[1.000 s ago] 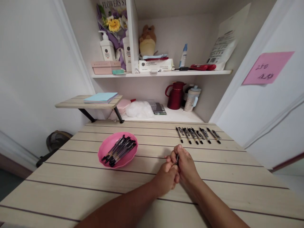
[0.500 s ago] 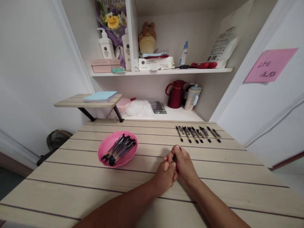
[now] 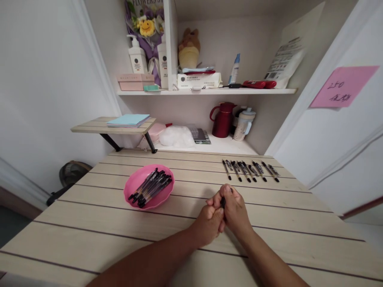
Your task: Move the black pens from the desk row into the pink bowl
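Note:
Just right of the table's middle, my left hand [image 3: 208, 224] and my right hand [image 3: 235, 210] are pressed together, fingers closed. Both grip a black pen [image 3: 222, 202], of which only a short dark part shows between the fingers; the rest is hidden. Beyond my hands lies a row of pens [image 3: 244, 171], some in pieces, with black caps and clear barrels beside each other. To the left, a pink bowl [image 3: 128, 188] holds several black pens [image 3: 153, 187] lying slanted together.
The slatted wooden table [image 3: 119, 235] spans the foreground. A small raised stand [image 3: 82, 126] carries blue paper [image 3: 127, 119] at the back left. Behind the table are a red jug [image 3: 223, 121], a pale cup [image 3: 243, 125] and a white shelf [image 3: 254, 91] with bottles and boxes.
The view has shifted slightly. My right hand has turned a little round the pen, and less of the pen shows. The bowl and the row of pens stay put.

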Demonstrator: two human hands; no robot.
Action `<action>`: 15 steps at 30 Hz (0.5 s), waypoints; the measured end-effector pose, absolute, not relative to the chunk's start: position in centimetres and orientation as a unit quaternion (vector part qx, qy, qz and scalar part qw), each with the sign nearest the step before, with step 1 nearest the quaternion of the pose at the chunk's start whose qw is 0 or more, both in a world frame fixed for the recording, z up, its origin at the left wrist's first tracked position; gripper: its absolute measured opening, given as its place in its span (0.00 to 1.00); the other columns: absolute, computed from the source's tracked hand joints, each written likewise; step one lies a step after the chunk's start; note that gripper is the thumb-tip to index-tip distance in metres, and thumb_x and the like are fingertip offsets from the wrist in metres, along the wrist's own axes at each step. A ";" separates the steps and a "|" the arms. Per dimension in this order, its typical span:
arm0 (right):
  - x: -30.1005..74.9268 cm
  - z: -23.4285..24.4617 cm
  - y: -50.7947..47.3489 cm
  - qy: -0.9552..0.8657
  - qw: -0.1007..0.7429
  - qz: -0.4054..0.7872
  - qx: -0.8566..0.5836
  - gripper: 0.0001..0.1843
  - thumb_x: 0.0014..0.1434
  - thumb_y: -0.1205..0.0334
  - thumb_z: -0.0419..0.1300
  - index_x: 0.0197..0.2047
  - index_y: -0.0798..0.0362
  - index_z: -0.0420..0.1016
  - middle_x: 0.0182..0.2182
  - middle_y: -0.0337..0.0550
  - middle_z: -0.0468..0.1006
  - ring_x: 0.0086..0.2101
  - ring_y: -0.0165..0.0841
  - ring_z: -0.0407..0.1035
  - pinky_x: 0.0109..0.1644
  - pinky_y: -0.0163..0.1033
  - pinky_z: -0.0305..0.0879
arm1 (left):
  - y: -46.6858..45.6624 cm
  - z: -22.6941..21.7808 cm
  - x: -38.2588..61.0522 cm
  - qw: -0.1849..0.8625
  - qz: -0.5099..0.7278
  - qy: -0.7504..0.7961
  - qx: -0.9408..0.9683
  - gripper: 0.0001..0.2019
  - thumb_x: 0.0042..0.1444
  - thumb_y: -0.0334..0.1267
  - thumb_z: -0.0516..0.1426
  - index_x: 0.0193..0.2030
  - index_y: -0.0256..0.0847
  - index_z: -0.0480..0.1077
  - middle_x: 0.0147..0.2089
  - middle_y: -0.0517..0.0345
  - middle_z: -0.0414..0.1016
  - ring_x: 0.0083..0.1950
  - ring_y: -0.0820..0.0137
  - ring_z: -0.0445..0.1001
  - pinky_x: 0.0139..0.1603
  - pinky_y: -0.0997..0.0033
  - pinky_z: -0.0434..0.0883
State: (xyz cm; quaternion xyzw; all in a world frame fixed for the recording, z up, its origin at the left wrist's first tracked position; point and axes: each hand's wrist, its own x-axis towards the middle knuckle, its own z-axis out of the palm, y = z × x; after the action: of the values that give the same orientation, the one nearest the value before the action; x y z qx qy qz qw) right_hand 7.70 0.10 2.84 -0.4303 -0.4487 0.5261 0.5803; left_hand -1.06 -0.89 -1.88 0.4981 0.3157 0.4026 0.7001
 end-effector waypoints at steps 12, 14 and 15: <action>7.6 1.1 1.7 -0.387 0.600 0.531 -0.457 0.17 0.52 0.44 0.54 0.32 0.50 0.64 0.23 0.38 0.73 0.21 0.31 0.68 0.15 0.30 0.54 | -0.3 -1.1 -1.6 0.559 0.434 0.418 0.570 0.08 0.54 0.39 0.49 0.36 0.38 0.65 0.18 0.65 0.60 0.20 0.76 0.56 0.23 0.74 0.54; 7.5 1.2 1.7 -0.360 0.623 0.541 -0.435 0.17 0.51 0.44 0.55 0.30 0.50 0.63 0.20 0.37 0.71 0.22 0.32 0.69 0.17 0.31 0.57 | -0.4 -1.2 -1.3 0.571 0.428 0.412 0.567 0.08 0.54 0.41 0.50 0.33 0.38 0.65 0.18 0.64 0.60 0.20 0.76 0.56 0.23 0.74 0.54; 7.5 1.3 1.7 -0.345 0.634 0.547 -0.423 0.16 0.50 0.45 0.56 0.29 0.50 0.63 0.19 0.36 0.71 0.23 0.32 0.69 0.19 0.32 0.60 | -0.4 -1.2 -1.2 0.590 0.420 0.408 0.556 0.09 0.54 0.42 0.50 0.32 0.38 0.64 0.17 0.65 0.59 0.19 0.77 0.55 0.21 0.75 0.53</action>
State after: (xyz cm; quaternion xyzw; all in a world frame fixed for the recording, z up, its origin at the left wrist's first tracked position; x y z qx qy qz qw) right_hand 7.51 1.66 1.29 -0.4231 -0.3449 0.5474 0.6343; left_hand -1.16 -0.43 -1.22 0.5556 0.4077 0.4204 0.5903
